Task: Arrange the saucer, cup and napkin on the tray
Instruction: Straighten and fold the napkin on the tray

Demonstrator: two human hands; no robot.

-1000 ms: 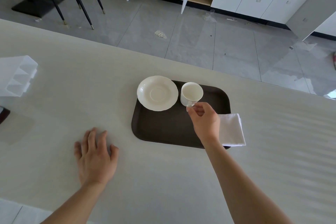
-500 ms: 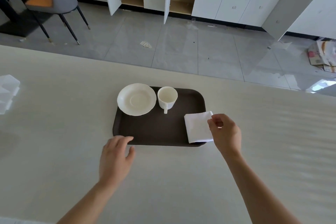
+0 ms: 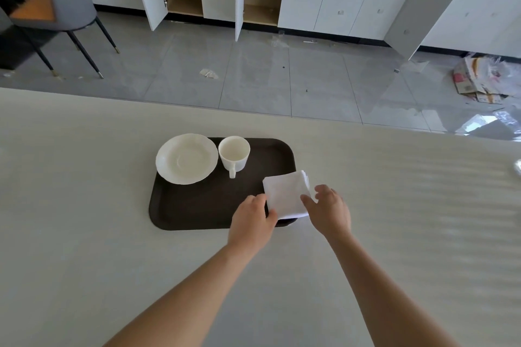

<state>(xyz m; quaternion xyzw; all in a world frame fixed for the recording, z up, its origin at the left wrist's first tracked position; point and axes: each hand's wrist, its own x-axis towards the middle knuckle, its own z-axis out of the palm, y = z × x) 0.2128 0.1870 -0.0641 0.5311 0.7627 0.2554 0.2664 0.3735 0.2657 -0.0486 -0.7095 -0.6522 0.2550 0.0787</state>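
A dark brown tray (image 3: pixel 203 205) lies on the pale table. A cream saucer (image 3: pixel 186 158) rests on its far left corner, overhanging the rim a little. Right of the saucer stands a white cup (image 3: pixel 234 153), upright, handle pointing toward me. A folded white napkin (image 3: pixel 286 194) lies over the tray's near right corner, partly past the edge. My left hand (image 3: pixel 252 220) pinches the napkin's near left edge. On the napkin's right side rests my right hand (image 3: pixel 328 210), thumb on the cloth and fingers spread.
The table's far edge runs across the middle of the view, with grey floor tiles beyond. A grey chair (image 3: pixel 56 3) stands at the far left. White cabinets (image 3: pixel 352 3), some with open doors, line the back. Cardboard scraps (image 3: pixel 479 82) lie on the floor at right.
My right hand let go of the cup and came to the napkin. My left hand left the table and reached the napkin's left edge. The napkin now sits further onto the tray.
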